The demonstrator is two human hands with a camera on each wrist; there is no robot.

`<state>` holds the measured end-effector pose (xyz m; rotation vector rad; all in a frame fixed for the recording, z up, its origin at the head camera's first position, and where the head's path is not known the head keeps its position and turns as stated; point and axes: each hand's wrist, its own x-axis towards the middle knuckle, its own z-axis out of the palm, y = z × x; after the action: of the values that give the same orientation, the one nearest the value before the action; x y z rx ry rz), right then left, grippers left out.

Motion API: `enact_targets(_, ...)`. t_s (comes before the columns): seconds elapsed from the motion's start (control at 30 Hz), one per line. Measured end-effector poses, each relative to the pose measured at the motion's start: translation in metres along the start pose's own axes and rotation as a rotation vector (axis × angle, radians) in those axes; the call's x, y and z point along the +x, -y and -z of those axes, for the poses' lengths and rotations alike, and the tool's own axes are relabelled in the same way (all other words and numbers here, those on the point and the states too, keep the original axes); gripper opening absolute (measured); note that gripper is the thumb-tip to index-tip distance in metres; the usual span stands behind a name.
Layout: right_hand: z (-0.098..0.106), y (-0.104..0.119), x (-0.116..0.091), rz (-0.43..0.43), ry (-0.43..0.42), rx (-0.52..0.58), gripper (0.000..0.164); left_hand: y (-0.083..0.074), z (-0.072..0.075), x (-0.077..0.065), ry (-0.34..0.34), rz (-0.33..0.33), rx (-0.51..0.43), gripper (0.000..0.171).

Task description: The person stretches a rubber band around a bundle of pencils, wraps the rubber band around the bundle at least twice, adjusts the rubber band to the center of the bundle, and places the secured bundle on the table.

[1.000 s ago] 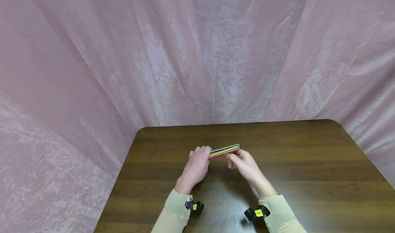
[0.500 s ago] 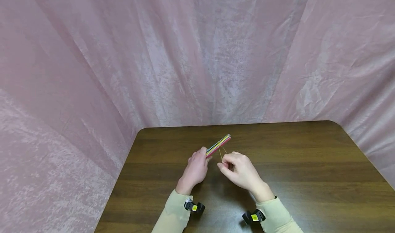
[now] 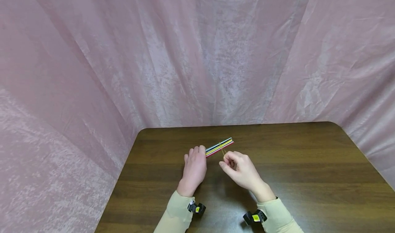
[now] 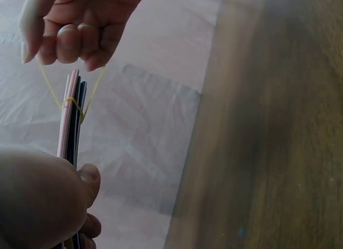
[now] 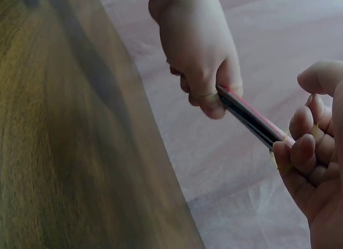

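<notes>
My left hand (image 3: pixel 194 169) grips one end of a bundle of thin coloured sticks (image 3: pixel 213 150), red, yellow, white, blue and black. Their exact kind cannot be told. The bundle is held above the table, its free end pointing to the upper right. A yellow rubber band (image 4: pixel 69 100) is looped around the sticks near that end. From it, two taut strands run to my right hand (image 3: pixel 242 171), whose curled fingers hook the band, as the left wrist view shows. In the right wrist view, the right fingers partly hide the stick ends (image 5: pixel 276 137).
Beneath both hands lies a brown wooden table (image 3: pixel 308 164). Pink curtains (image 3: pixel 210 54) hang behind it and along its sides. A black wrist camera (image 3: pixel 196 208) sits on the left sleeve, another camera (image 3: pixel 254 217) on the right.
The right hand has drawn back from the bundle, stretching the rubber band toward the person. The bundle's free end swung up, then dipped slightly.
</notes>
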<state>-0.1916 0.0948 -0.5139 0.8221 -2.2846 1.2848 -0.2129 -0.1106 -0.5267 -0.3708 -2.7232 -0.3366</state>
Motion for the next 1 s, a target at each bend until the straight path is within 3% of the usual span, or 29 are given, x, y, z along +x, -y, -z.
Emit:
enact_targets(0.3, 0.0, 0.01, -0.001, -0.037, 0.09, 0.087, 0.024, 0.001, -0.004, -0.003, 0.021, 0.06, 0.009, 0.018)
enact_targets(0.53, 0.004, 0.013, 0.006, -0.095, 0.061, 0.19, 0.021, 0.0, -0.008, 0.001, 0.043, 0.054, 0.005, 0.009)
enact_targets(0.67, 0.003, 0.014, 0.009, -0.156, 0.041, 0.259, 0.017, 0.0, -0.009, 0.0, 0.03, 0.056, 0.016, 0.015)
enact_targets(0.9, 0.0, 0.015, 0.012, -0.055, 0.125, 0.112, 0.023, 0.003, -0.011, 0.0, 0.021, 0.086, 0.026, 0.009)
enact_targets(1.0, -0.001, 0.016, 0.011, -0.05, 0.144, 0.077, 0.024, 0.006, -0.012, -0.001, 0.028, 0.098, 0.01, 0.011)
